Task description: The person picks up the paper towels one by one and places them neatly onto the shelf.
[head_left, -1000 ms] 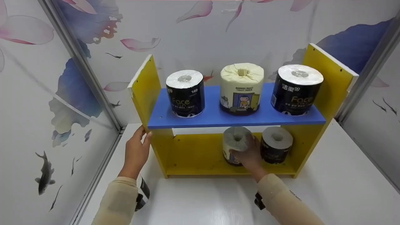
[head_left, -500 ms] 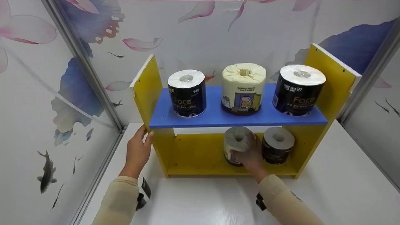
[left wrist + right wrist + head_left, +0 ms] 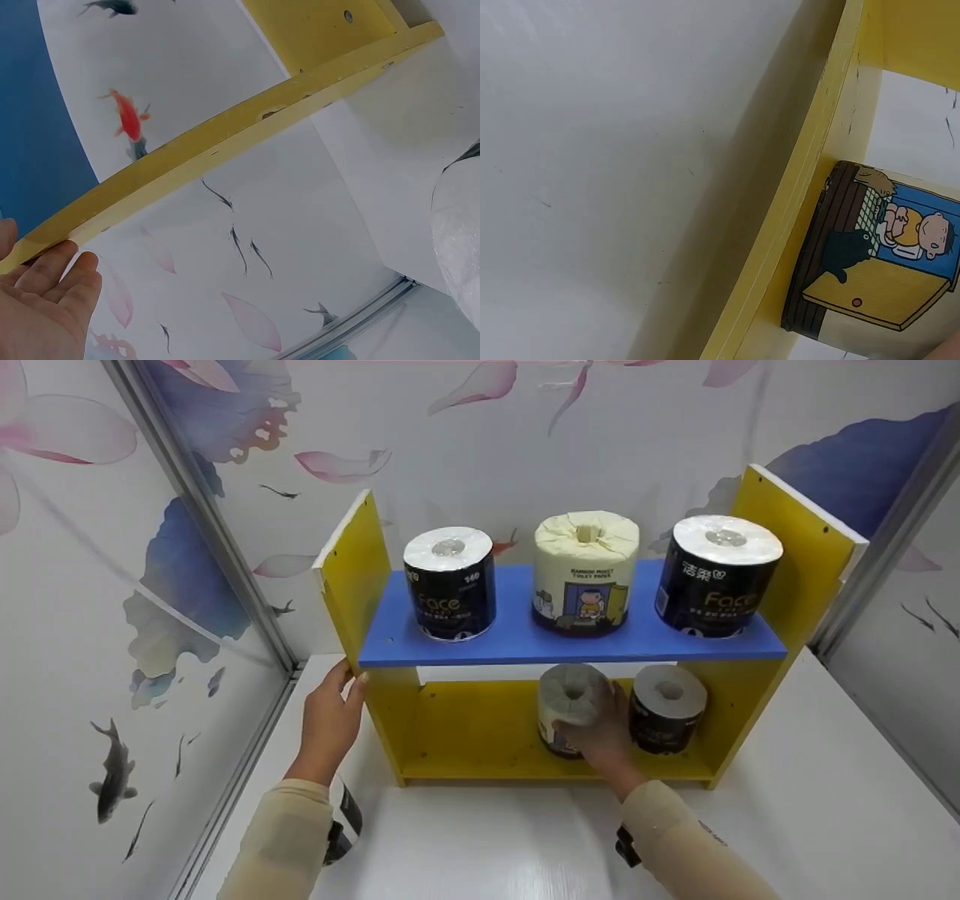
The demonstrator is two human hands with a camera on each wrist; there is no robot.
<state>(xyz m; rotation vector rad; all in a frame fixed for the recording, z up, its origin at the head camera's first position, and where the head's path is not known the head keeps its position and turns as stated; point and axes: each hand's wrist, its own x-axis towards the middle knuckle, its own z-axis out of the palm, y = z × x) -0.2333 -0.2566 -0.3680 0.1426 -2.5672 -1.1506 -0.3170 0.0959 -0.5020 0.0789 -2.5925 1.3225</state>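
My right hand [image 3: 602,729] grips a cream-wrapped toilet paper roll [image 3: 559,709] on the lower level of a small yellow-and-blue shelf [image 3: 465,727]. The thumb lies across the roll's front, with the fingers on its right side. In the right wrist view the cartoon print of this toilet paper roll [image 3: 900,255] stands right behind the yellow front edge. At the shelf's left side panel [image 3: 351,577], my left hand [image 3: 330,727] holds the edge just below the blue board. The left wrist view has the left hand [image 3: 49,300] with thumb and fingers on opposite faces of that panel.
A black-wrapped roll [image 3: 666,712] stands right of the held one. On the blue board [image 3: 514,619] are a black roll [image 3: 452,592], a cream roll [image 3: 583,577] and another black roll [image 3: 716,581]. One more roll [image 3: 345,825] stands on the white table [image 3: 480,847], partly behind the left forearm.
The view has shifted slightly, so the shelf sits a little further right in it. Both hands keep their places on the panel and the roll.
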